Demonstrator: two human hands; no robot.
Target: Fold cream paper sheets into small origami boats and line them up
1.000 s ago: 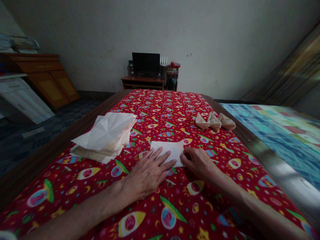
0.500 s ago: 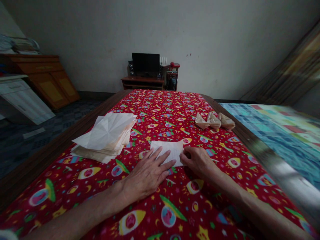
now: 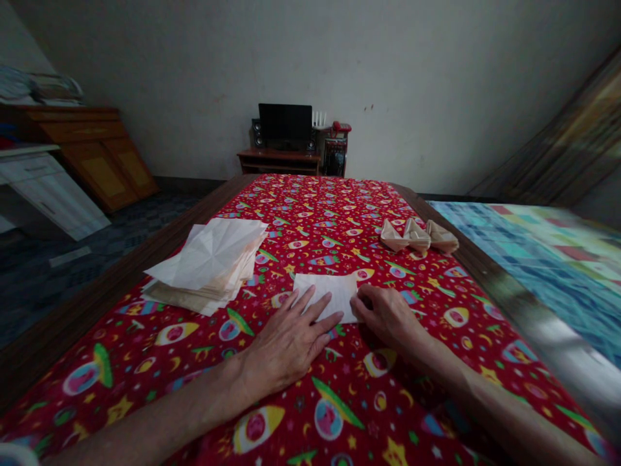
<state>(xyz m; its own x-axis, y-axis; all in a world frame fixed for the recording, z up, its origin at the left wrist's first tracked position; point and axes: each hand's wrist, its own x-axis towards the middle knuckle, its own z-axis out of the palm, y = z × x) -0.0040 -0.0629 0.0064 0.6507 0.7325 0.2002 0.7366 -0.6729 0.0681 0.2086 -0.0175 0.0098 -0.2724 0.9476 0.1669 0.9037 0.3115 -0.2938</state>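
A white paper sheet [image 3: 324, 296] lies flat on the red printed cloth [image 3: 310, 207], its near edge under my fingertips. My left hand [image 3: 286, 346] rests palm down with the fingers spread, and its fingertips reach the sheet's lower right corner. My right hand [image 3: 383, 317] is curled at the sheet's right edge, gripping the paper, with the thumb hidden. To the left lies a stack of creased paper sheets [image 3: 208, 262]. Several folded paper boats [image 3: 417, 236] sit in a row beyond my right hand.
The cloth-covered table has a dark wooden edge [image 3: 504, 291] on the right, with a colourful quilt [image 3: 543, 272] beyond it. A monitor [image 3: 284, 122] on a low wooden stand [image 3: 279, 160] stands ahead by the wall. Wooden cabinets [image 3: 97, 155] stand at the left.
The view has shifted very slightly. My hands, the white sheet and the stack stay in about the same places.
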